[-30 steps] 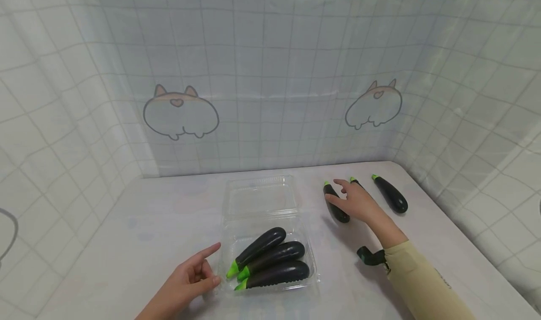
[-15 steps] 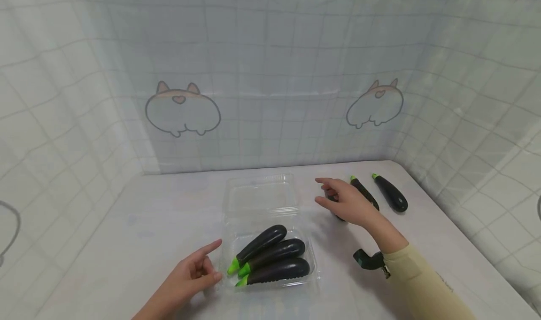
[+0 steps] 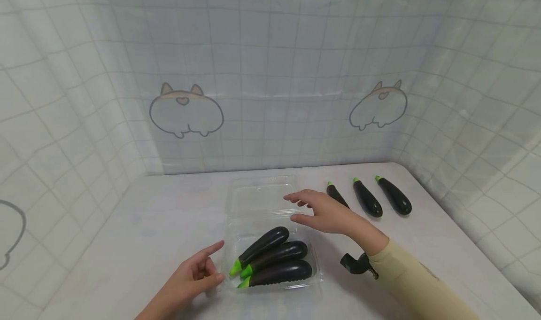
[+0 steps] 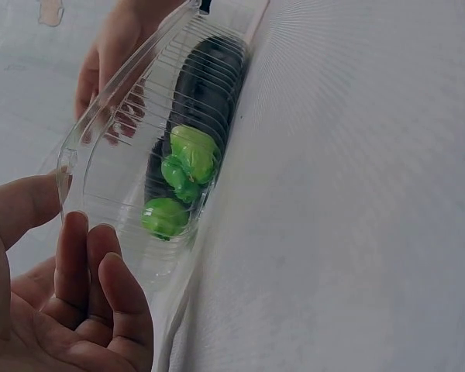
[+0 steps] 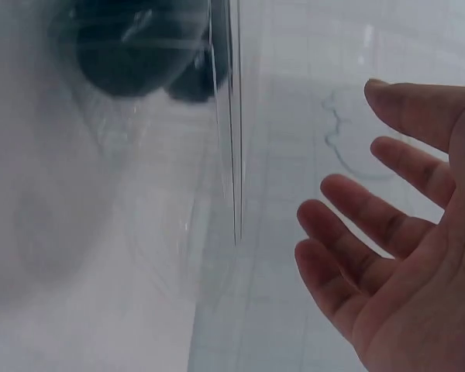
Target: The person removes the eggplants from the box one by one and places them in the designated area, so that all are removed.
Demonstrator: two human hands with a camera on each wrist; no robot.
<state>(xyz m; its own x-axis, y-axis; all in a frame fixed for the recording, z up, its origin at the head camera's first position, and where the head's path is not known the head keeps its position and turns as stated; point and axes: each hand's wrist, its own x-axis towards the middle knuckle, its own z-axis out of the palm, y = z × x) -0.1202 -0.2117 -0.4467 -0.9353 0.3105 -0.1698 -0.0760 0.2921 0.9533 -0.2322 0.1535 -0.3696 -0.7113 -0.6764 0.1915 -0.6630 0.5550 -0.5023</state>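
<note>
A clear plastic clamshell box lies with its lid folded back. Inside its base rest three dark eggplants, their green stem ends pointing left. My left hand is at the box's left side, index finger extended and the other fingers loosely bent; in the left wrist view a fingertip touches the rim. Over the lid's right side hovers my right hand, fingers spread and holding nothing, as the right wrist view also shows. It partly covers the nearest of three loose eggplants.
Two more eggplants, one in the middle and one farthest right, lie at the back right of the white table. A dark strap sticks out from my right sleeve. Grid-patterned curtain surrounds the table on three sides.
My right hand has moved left from above the loose eggplants to the lid, empty, uncovering the middle one. My left hand and the eggplants have stayed in place.
</note>
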